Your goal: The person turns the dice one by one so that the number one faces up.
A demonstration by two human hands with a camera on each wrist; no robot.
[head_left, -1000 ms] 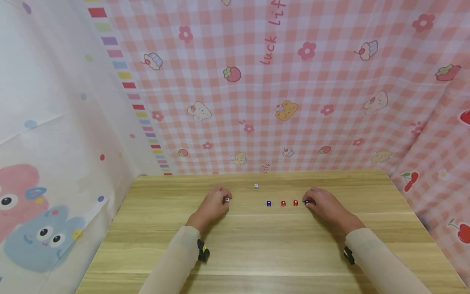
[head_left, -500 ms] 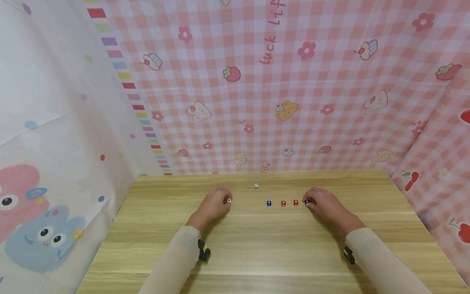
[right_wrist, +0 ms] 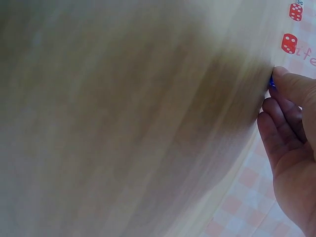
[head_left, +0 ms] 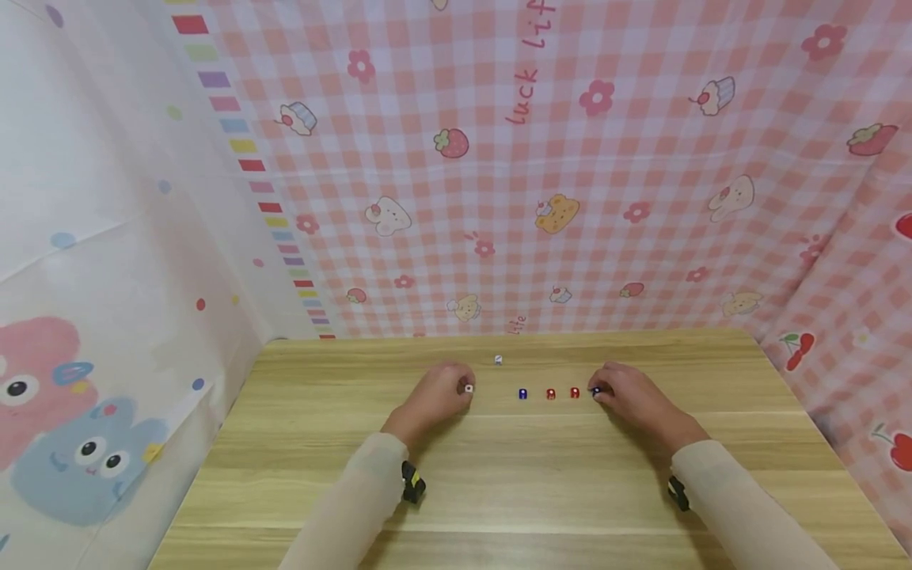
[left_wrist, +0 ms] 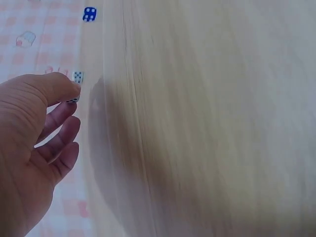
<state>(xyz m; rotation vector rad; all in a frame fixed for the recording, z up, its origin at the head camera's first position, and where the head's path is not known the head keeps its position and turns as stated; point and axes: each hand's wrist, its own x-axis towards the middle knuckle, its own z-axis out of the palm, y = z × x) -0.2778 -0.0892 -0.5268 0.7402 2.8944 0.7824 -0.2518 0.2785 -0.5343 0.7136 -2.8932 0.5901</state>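
My left hand (head_left: 436, 393) pinches a small white die (head_left: 469, 389) between thumb and fingertips, at the left of a short row of dice; in the left wrist view the thumb (left_wrist: 61, 88) covers part of it. To its right stand a blue die (head_left: 523, 393) and two red dice, one (head_left: 551, 393) left of the other (head_left: 575, 393). At the row's right end my right hand (head_left: 630, 393) holds a dark blue die (right_wrist: 272, 82) between thumb and finger, mostly hidden by them. Another white die (head_left: 498, 360) lies farther back.
The dice are near the back of a light wooden table (head_left: 499, 491). A pink checked cloth (head_left: 499, 182) hangs behind its far edge, and a white printed cloth (head_left: 142, 261) hangs at the left. Black wrist cameras sit at both sleeves.
My left hand has moved right along the table with the white die, closer to the blue die. The right hand and the other dice have stayed in place.
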